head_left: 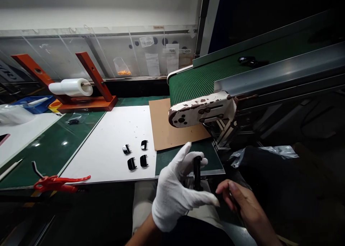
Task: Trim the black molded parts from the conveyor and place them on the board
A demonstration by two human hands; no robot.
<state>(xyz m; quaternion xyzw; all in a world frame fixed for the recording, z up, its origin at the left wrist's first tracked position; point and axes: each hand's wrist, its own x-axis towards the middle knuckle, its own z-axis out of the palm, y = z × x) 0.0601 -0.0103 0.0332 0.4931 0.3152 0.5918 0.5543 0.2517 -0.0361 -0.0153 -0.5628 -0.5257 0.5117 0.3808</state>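
Note:
My left hand (175,188), in a white cotton glove, grips a small black plastic part (197,172) upright between thumb and fingers. My bare right hand (242,204) is close by at the lower right, with curved fingers apart and just clear of that part. Nothing shows in its grasp. Several similar black parts (132,163) lie in a small group on a white sheet (107,156), to the left of my hands.
A green mesh conveyor belt (199,80) with metal side rails and a chipped white end bracket (202,109) stands to the right, carrying a dark object (249,61). Cardboard (172,125) lies under its end. A red-orange stand (91,80) holds a white film roll (71,87). Red-handled pliers (56,183) lie at the front left.

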